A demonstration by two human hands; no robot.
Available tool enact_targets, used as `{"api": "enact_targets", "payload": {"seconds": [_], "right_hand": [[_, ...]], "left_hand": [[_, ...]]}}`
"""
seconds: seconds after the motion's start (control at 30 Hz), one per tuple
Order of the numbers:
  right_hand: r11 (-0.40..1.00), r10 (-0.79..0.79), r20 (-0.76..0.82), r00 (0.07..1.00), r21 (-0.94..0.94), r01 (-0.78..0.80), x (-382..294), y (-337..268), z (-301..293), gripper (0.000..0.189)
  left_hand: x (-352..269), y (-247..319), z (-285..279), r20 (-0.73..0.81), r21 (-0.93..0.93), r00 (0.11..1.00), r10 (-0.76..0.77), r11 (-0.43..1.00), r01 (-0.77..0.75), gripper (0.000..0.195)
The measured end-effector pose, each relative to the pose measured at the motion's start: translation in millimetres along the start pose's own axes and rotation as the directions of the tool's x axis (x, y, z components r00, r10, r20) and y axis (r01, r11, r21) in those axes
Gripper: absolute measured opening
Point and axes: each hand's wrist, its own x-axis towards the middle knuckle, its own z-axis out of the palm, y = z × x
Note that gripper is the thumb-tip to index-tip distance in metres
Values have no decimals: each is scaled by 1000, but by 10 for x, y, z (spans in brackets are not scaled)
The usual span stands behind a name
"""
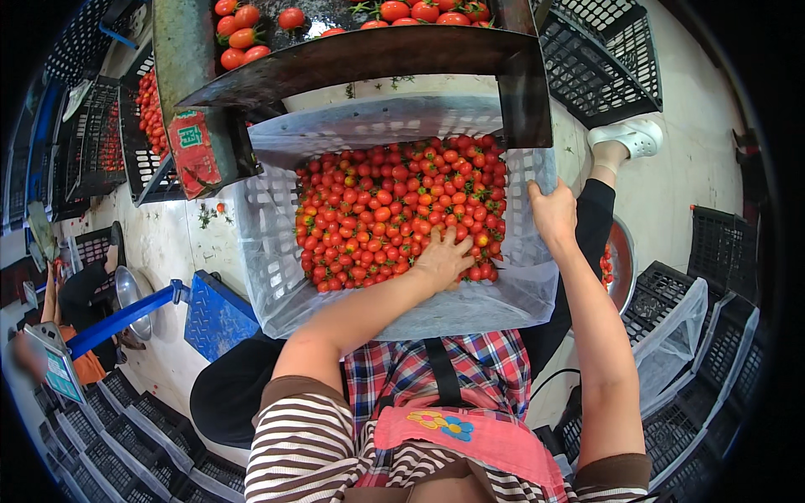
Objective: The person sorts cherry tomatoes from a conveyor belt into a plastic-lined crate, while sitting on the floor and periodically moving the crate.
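Note:
Before me stands a plastic crate lined with thin white sheeting [270, 251], full of red cherry tomatoes [371, 214]. My left hand [445, 259] rests on the tomatoes near the crate's near right part, palm down with fingers spread. My right hand [553, 210] grips the crate's right rim over the liner. Some tomatoes have green stems, and a few look yellowish. Above the crate's far side, a metal chute [377, 66] reaches in from a sorting tray that holds more tomatoes [242, 38]. Part of the crate's far right corner is hidden behind the chute's leg.
On the left are a blue platform scale [217, 314], a metal basin [133, 302], a black crate of tomatoes [151, 119] and another person [88, 352]. To the right stand black crates [604, 69], another basin [622, 264] and crates with white liners [673, 320].

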Motion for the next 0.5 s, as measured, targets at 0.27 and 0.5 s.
{"api": "enact_targets", "payload": {"seconds": [0.27, 0.5], "right_hand": [[1000, -9, -21, 1000, -28, 9, 45, 40, 41, 42], [1000, -9, -19, 1000, -20, 9, 19, 33, 26, 41]], "left_hand": [[-504, -934, -27, 147, 3, 985, -89, 996, 89, 44], [-842, -1468, -175, 73, 136, 970, -231, 966, 220, 42]]}}
